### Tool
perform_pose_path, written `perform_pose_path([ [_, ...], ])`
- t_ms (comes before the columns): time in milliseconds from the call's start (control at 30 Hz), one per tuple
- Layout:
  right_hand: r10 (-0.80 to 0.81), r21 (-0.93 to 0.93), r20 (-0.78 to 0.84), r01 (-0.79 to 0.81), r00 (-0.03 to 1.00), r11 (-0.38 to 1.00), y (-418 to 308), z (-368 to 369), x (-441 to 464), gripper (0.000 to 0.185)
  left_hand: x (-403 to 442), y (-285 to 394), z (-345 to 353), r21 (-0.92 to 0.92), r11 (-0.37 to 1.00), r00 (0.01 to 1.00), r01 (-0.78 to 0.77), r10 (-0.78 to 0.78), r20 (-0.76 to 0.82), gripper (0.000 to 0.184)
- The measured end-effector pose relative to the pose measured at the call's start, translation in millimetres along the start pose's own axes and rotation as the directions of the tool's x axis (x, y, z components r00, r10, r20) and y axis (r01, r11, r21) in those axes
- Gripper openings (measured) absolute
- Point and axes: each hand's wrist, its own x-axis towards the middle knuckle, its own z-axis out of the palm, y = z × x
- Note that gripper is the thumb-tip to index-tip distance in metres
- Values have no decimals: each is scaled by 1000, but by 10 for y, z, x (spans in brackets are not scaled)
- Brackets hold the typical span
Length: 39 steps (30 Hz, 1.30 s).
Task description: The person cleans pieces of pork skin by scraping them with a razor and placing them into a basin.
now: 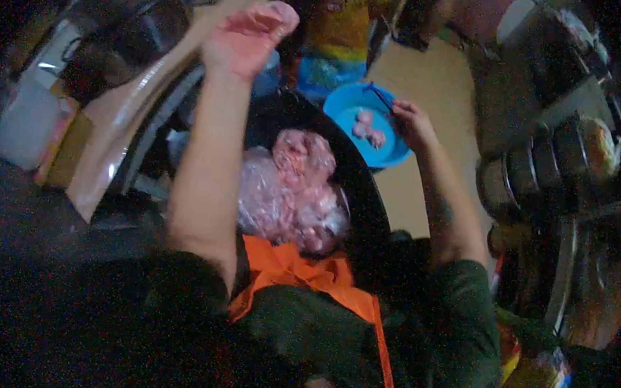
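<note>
My left hand [223, 50] is raised at the upper left and holds a flat, folded pink piece of what looks like raw meat [260, 31]; its fingers are mostly hidden. At the blue bowl's right edge, my right hand [414, 122] grips a thin dark-blue tool [380, 96], its tip over the bowl [339, 128]. Several small pink lumps [363, 126] lie inside the bowl. Below and between my forearms, a large heap of pink meat [301, 172] sits in clear plastic [259, 191] within a dark round container [357, 190].
A yellow and blue bag [333, 53] stands behind the bowl. Ribbed dark cylinders [540, 165] are at the right. A whitish container [30, 127] is at the far left. An orange apron [299, 264] shows over my front.
</note>
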Motion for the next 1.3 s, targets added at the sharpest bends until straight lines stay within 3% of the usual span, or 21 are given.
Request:
perform_pose_path([
  [33,-31,-4,22,32,999,999,10,3,20,24,-3,18,-31,7,1000,992,-2,1,123,18],
  [67,-39,2,27,39,999,999,29,-8,17,23,-11,11,-28,18,1000,989,-18,15,148,18],
  [133,-63,3,45,63,997,998,-59,41,-13,23,29,27,20,-132,983,982,-129,108,-158,22],
  [200,-45,-13,98,47,994,999,-124,88,-91,22,45,42,-36,-145,971,976,-189,169,-139,24],
  [267,-36,-1,23,36,999,999,-224,243,-208,23,46,62,58,-159,957,966,-242,223,-132,25],
  [367,-23,39,46,22,999,999,-287,343,-244,25,34,61,121,-74,941,922,-330,304,-242,21],
  [500,-44,86,78,37,996,996,-297,407,-283,23,56,46,47,-28,940,908,-339,320,-270,19],
  [567,-9,182,81,-6,997,983,-355,423,-333,23,46,-22,112,50,927,852,-371,361,-379,18],
  [700,-113,302,157,62,981,951,-542,560,-499,25,0,-122,314,105,915,811,-390,395,-431,22],
  [800,-140,281,192,82,971,956,-617,619,-549,25,0,-156,418,122,943,892,-311,334,-306,27],
  [933,-208,377,266,97,941,921,-632,654,-538,26,-113,-188,585,142,956,909,-258,290,-301,26],
  [1133,-193,397,241,85,951,914,-651,603,-545,25,-105,-262,600,26,989,919,-145,144,-368,28],
  [1200,-174,406,217,73,960,911,-619,584,-540,25,-58,-277,489,61,995,969,-83,95,-227,20],
  [1300,-178,399,217,79,960,913,-656,616,-561,24,-25,-264,411,29,996,947,-83,87,-310,12],
])
